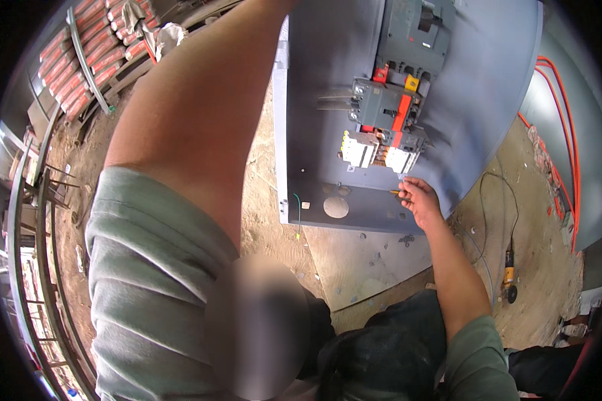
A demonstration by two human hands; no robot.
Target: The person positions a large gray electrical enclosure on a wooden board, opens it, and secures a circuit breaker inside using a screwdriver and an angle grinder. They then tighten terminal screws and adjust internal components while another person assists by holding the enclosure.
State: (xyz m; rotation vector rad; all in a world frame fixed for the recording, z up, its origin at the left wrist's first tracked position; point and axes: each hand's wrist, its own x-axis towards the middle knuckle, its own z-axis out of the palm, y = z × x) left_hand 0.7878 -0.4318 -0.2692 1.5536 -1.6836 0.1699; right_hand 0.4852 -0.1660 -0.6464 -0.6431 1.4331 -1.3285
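My right hand [418, 202] is closed, its fingertips pinching a small yellow-and-dark piece [397, 193] whose kind I cannot make out. It is just below two small white-fronted breakers [401, 160] inside a grey metal electrical enclosure [475, 127]. Above these sits a dark grey circuit breaker [379, 105] with a red stripe. A larger grey breaker [418, 37] is mounted at the top, with red and yellow pieces at its lower end. My left arm [194, 113] reaches up past the top edge, so my left hand is out of sight.
An angle grinder [509, 277] lies on the dirt floor at right, its cord beside it. Orange cable [572, 134] hangs over a grey panel at far right. Stacked red-and-white bags [93, 50] are at far left, near metal rails [43, 234]. A green wire [298, 214] hangs at the enclosure's lower left.
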